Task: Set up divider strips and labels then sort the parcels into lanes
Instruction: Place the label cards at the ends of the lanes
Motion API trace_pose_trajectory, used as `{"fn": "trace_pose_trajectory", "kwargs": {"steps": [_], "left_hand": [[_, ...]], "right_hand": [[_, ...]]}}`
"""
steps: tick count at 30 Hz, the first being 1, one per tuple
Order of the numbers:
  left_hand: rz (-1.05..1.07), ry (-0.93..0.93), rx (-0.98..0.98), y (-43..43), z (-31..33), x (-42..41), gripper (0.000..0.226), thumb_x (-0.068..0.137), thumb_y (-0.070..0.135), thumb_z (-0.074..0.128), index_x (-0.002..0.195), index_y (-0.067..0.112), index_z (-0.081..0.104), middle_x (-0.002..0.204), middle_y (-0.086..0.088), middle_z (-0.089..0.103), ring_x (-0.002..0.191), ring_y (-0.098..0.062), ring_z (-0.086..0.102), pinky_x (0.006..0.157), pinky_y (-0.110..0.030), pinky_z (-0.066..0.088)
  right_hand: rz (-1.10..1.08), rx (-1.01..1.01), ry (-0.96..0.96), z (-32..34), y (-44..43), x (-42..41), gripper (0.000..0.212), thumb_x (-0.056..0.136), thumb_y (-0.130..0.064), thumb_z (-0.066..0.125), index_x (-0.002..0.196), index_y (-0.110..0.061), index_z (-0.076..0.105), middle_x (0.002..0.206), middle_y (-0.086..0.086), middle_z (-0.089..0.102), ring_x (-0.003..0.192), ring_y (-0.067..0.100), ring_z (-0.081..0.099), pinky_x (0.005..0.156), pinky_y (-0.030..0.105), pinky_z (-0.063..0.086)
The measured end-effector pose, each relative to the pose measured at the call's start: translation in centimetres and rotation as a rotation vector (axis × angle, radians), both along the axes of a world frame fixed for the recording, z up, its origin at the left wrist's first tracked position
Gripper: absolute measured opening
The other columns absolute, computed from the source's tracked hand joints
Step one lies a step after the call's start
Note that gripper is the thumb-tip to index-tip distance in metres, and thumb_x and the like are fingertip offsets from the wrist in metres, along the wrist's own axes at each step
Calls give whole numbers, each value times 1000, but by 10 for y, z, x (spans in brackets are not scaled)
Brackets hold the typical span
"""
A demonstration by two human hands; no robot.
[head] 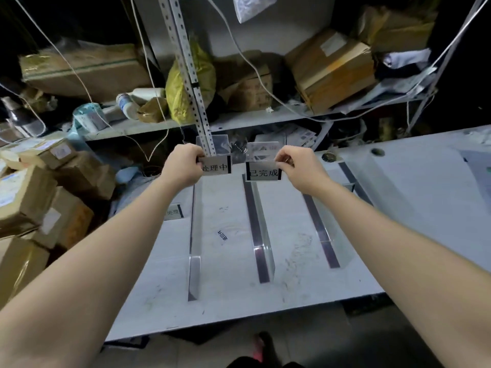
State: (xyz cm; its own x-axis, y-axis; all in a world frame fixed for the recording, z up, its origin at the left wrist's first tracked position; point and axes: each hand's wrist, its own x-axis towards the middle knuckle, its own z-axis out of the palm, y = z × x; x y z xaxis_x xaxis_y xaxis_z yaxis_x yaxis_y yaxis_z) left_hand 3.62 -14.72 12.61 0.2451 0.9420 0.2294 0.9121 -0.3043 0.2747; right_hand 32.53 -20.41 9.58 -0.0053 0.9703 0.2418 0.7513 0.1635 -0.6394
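1. Left hand (183,166) has its fingers (198,155) pinching the left label (216,168) (clear stand, black print), held up over the far end of the worktop (233,274).
2. Right hand (300,170) pinches the right label (263,173) just beside it, the two apart.
3. Divider strips (255,235) lie side by side on the worktop below, with parcels (26,197) piled off to the left.

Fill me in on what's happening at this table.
A person is setting out lane labels. The left grip pinches a label stand reading 处理中 and the right grip pinches a label stand reading 已完成, both near the far ends of the clear divider strips. The strips already lie in parallel on the white table. A third label sits at its left edge. The cardboard parcels are stacked off to the left, unsorted.
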Motion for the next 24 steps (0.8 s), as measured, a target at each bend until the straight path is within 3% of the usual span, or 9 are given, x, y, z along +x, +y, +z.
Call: {"fn": "trace_pose_trajectory", "kwargs": {"steps": [8,10,14,16,20,24], "left_hand": [[-11,67,-165,49,-65,24,17,86,1,58,87,4,75,85,-15,72,82,-36,65,72,-47,58],[-27,98,-200,65,-86,28,19,83,-2,57,82,3,75,81,-16,72,78,-36,63,67,-44,57],[-30,207,-285,91,-123,36,26,76,-4,54,57,12,62,62,-11,60,62,-31,52,51,-29,38],[-24,233,-358,97,-137,40,27,78,-6,53,59,10,64,60,-12,57,60,-33,52,46,-31,40],[27,252,-452,105,-169,40,17,83,-3,62,84,7,76,73,-9,63,67,-28,60,57,-35,52],[63,257,-467,109,-184,38,18,84,0,63,90,10,77,80,-9,63,74,-27,55,61,-34,44]], "right_hand": [[-73,-63,-36,-35,34,39,11,97,-15,65,90,-24,63,81,-12,61,78,16,59,75,37,53],[-82,-88,-48,-45,47,47,9,96,-15,66,91,-22,65,81,-10,61,78,16,58,74,35,51],[-112,-160,-64,-69,72,59,5,97,-16,66,96,-21,68,83,-12,61,76,7,55,71,30,44],[-120,-188,-56,-80,80,63,5,97,-16,66,96,-20,68,84,-9,63,78,11,57,72,30,45],[-119,-231,-75,-105,91,64,5,96,-13,67,95,-18,69,84,-6,65,83,19,60,76,34,50],[-78,-273,-60,-130,98,62,9,95,-11,68,94,-19,69,82,-7,65,81,18,62,76,34,53]]}}
